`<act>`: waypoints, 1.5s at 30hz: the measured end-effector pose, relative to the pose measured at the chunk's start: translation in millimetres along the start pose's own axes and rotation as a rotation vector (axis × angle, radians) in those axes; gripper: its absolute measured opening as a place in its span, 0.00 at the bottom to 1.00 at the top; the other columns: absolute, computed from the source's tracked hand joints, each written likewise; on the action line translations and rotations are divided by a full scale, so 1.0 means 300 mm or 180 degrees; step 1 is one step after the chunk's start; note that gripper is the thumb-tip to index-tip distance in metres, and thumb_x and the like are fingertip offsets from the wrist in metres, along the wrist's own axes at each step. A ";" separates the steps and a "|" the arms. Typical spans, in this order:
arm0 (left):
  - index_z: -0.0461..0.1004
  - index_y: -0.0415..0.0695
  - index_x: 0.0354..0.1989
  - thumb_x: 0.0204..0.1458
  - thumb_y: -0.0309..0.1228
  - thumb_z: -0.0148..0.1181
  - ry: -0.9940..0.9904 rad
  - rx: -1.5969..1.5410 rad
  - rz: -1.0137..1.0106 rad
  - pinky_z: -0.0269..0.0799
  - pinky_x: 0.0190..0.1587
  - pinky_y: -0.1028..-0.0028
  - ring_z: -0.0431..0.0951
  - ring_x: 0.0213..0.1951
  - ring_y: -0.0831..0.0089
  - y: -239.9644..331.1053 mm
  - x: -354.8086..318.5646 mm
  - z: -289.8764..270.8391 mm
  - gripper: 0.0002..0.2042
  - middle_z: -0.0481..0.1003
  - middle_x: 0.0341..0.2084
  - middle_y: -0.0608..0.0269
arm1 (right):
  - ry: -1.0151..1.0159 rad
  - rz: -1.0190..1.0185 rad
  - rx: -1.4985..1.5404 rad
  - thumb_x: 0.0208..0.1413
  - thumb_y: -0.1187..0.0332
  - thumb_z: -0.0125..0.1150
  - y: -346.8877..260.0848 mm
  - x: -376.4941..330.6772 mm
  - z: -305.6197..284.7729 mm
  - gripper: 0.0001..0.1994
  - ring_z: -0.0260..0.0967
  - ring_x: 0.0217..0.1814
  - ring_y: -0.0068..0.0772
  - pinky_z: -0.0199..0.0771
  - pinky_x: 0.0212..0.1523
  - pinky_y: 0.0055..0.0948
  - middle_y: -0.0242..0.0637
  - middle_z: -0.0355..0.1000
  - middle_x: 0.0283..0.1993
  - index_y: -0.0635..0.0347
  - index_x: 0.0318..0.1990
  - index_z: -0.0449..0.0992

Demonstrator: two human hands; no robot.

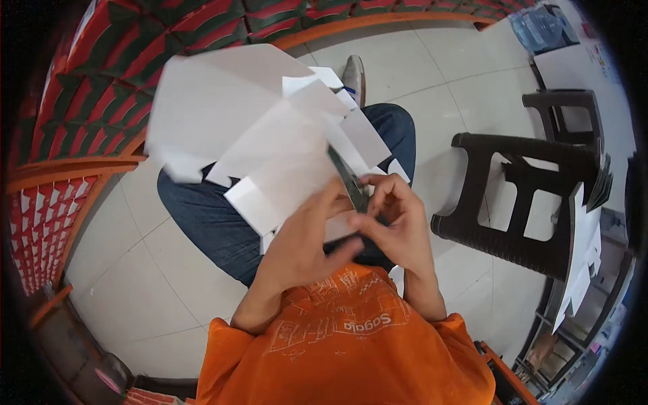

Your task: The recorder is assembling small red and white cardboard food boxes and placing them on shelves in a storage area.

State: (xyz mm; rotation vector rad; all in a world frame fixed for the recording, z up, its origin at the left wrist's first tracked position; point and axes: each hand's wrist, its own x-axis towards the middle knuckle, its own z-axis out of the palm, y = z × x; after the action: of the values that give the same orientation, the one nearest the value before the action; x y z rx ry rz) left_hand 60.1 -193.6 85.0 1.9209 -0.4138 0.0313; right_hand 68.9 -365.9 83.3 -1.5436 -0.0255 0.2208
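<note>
Several flat white cardboard box blanks (216, 94) with tabs and notches lie across my lap, some blurred. The upper one, a white cardboard blank (283, 145) with a narrow dark green folded part (347, 177), reaches toward my body. My right hand (401, 226) has its fingers curled, with thumb and forefinger at the dark green part. My left hand (304, 229) is at the blank's near left side, smeared by motion; its thumb stands apart from its fingers. Whether those fingers touch the blank is hard to see.
Stacked red and dark green folded boxes (135, 81) fill orange-framed racks ahead and to the left. Two dark brown plastic stools (472, 196) stand at the right, white card pieces (584, 250) beside the nearer one. A large water bottle (540, 30) is at the far right. The floor (145, 270) is tiled.
</note>
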 end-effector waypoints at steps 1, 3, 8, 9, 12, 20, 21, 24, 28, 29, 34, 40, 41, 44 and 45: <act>0.55 0.33 0.60 0.51 0.24 0.61 -0.0162 0.0078 0.0337 0.74 0.32 0.66 0.79 0.32 0.51 0.018 0.000 -0.026 0.29 0.77 0.30 0.51 | -0.0072 -0.0021 -0.0013 0.49 0.72 0.71 0.039 0.001 0.007 0.16 0.65 0.34 0.16 0.67 0.32 0.17 0.33 0.71 0.37 0.60 0.30 0.64; 0.61 0.36 0.59 0.49 0.26 0.62 -0.0015 -0.0092 0.0131 0.72 0.32 0.68 0.77 0.30 0.56 0.033 -0.043 -0.070 0.28 0.76 0.31 0.51 | -0.0473 -0.1077 -0.0250 0.52 0.70 0.69 0.083 -0.010 0.018 0.16 0.57 0.30 0.15 0.60 0.29 0.15 0.28 0.64 0.30 0.58 0.32 0.61; 0.75 0.35 0.32 0.50 0.25 0.60 -0.0206 -0.0947 -0.1080 0.64 0.23 0.73 0.69 0.17 0.67 0.032 -0.121 -0.223 0.05 0.70 0.16 0.55 | 0.0296 -0.0425 0.0456 0.57 0.69 0.62 -0.105 0.080 0.080 0.14 0.62 0.25 0.17 0.60 0.24 0.19 0.30 0.70 0.27 0.64 0.47 0.68; 0.75 0.35 0.26 0.50 0.24 0.59 -0.0361 -0.0567 -0.1234 0.61 0.21 0.73 0.65 0.14 0.71 0.007 -0.127 -0.247 0.05 0.67 0.12 0.56 | -0.0810 -0.0426 -0.0560 0.54 0.69 0.65 -0.109 0.086 0.080 0.14 0.62 0.23 0.16 0.61 0.22 0.19 0.31 0.71 0.26 0.64 0.45 0.71; 0.71 0.36 0.18 0.48 0.21 0.58 -0.0314 -0.0996 -0.1309 0.56 0.21 0.75 0.61 0.17 0.80 -0.060 -0.151 -0.255 0.08 0.62 0.11 0.63 | -0.0834 -0.0462 -0.1386 0.49 0.71 0.70 -0.071 0.079 0.136 0.11 0.58 0.16 0.17 0.60 0.18 0.21 0.30 0.67 0.19 0.61 0.40 0.78; 0.72 0.37 0.19 0.44 0.20 0.61 -0.0495 -0.1472 -0.0974 0.62 0.23 0.76 0.67 0.18 0.79 -0.069 -0.128 -0.308 0.05 0.66 0.13 0.61 | -0.2023 -0.1149 -0.2242 0.32 0.63 0.77 -0.121 0.100 0.081 0.33 0.67 0.39 0.38 0.69 0.36 0.31 0.37 0.70 0.38 0.57 0.52 0.74; 0.75 0.37 0.23 0.43 0.22 0.64 -0.0566 -0.1266 -0.0499 0.67 0.26 0.76 0.73 0.21 0.76 -0.070 -0.141 -0.345 0.03 0.72 0.16 0.58 | -0.1825 -0.1589 -0.2115 0.30 0.63 0.78 -0.104 0.113 0.043 0.37 0.67 0.41 0.38 0.69 0.39 0.33 0.37 0.70 0.40 0.57 0.54 0.73; 0.78 0.37 0.31 0.42 0.23 0.68 -0.0730 -0.0830 -0.0387 0.74 0.32 0.75 0.81 0.29 0.67 -0.048 -0.186 -0.470 0.08 0.78 0.25 0.54 | -0.0841 -0.1064 -0.3388 0.29 0.57 0.79 -0.173 0.153 -0.109 0.42 0.63 0.56 0.46 0.63 0.57 0.44 0.44 0.65 0.56 0.61 0.57 0.70; 0.78 0.36 0.38 0.42 0.23 0.70 -0.0753 -0.1001 -0.0477 0.75 0.37 0.73 0.82 0.34 0.63 0.011 -0.106 -0.348 0.13 0.80 0.32 0.50 | -0.1378 -0.1656 -0.2293 0.31 0.52 0.78 -0.172 0.100 0.108 0.36 0.58 0.60 0.48 0.62 0.56 0.47 0.43 0.64 0.54 0.60 0.50 0.73; 0.79 0.37 0.38 0.41 0.23 0.70 -0.0616 -0.1545 -0.0335 0.75 0.36 0.74 0.82 0.33 0.63 0.024 -0.078 -0.327 0.13 0.79 0.31 0.49 | -0.1339 -0.1641 -0.2310 0.31 0.52 0.78 -0.143 0.093 0.097 0.36 0.58 0.60 0.48 0.62 0.56 0.47 0.43 0.64 0.54 0.60 0.50 0.73; 0.77 0.33 0.37 0.53 0.22 0.62 -0.1247 -0.1533 -0.1342 0.72 0.32 0.80 0.74 0.29 0.84 -0.138 -0.147 -0.259 0.06 0.78 0.25 0.62 | -0.1626 -0.1728 -0.1129 0.40 0.65 0.75 -0.158 0.097 0.067 0.12 0.64 0.48 0.41 0.62 0.51 0.42 0.36 0.67 0.41 0.57 0.28 0.77; 0.79 0.36 0.37 0.52 0.21 0.62 -0.0848 -0.1673 -0.1741 0.70 0.27 0.79 0.73 0.22 0.82 -0.074 -0.144 -0.260 0.06 0.78 0.21 0.63 | -0.1428 -0.1760 -0.2500 0.39 0.69 0.73 -0.203 0.090 0.076 0.13 0.63 0.40 0.37 0.61 0.45 0.32 0.33 0.67 0.35 0.54 0.36 0.80; 0.79 0.36 0.37 0.52 0.21 0.62 -0.0852 -0.1671 -0.1734 0.70 0.27 0.79 0.73 0.22 0.82 -0.085 -0.147 -0.259 0.06 0.78 0.21 0.63 | -0.1421 -0.1763 -0.2503 0.39 0.69 0.73 -0.202 0.078 0.084 0.13 0.63 0.40 0.37 0.61 0.45 0.32 0.33 0.67 0.35 0.54 0.36 0.80; 0.78 0.39 0.42 0.50 0.20 0.63 -0.0795 -0.0923 -0.0511 0.68 0.24 0.79 0.71 0.19 0.82 -0.083 -0.140 -0.269 0.10 0.77 0.20 0.61 | -0.2615 -0.1491 -0.2825 0.39 0.70 0.72 -0.188 0.046 0.109 0.14 0.63 0.38 0.36 0.60 0.43 0.30 0.32 0.66 0.32 0.54 0.38 0.79; 0.78 0.39 0.42 0.49 0.20 0.63 -0.1033 -0.0565 -0.0234 0.67 0.24 0.79 0.71 0.19 0.83 -0.052 -0.122 -0.279 0.11 0.77 0.19 0.60 | -0.2041 -0.1816 -0.2773 0.40 0.69 0.72 -0.172 0.060 0.108 0.15 0.63 0.37 0.36 0.60 0.43 0.31 0.32 0.67 0.33 0.53 0.39 0.79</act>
State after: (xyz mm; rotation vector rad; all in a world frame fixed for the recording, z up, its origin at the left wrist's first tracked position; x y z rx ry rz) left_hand 45.0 -102.7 95.4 1.7661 -0.5425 -0.3584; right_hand 87.9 -331.6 133.2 -2.1744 -1.1835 0.2518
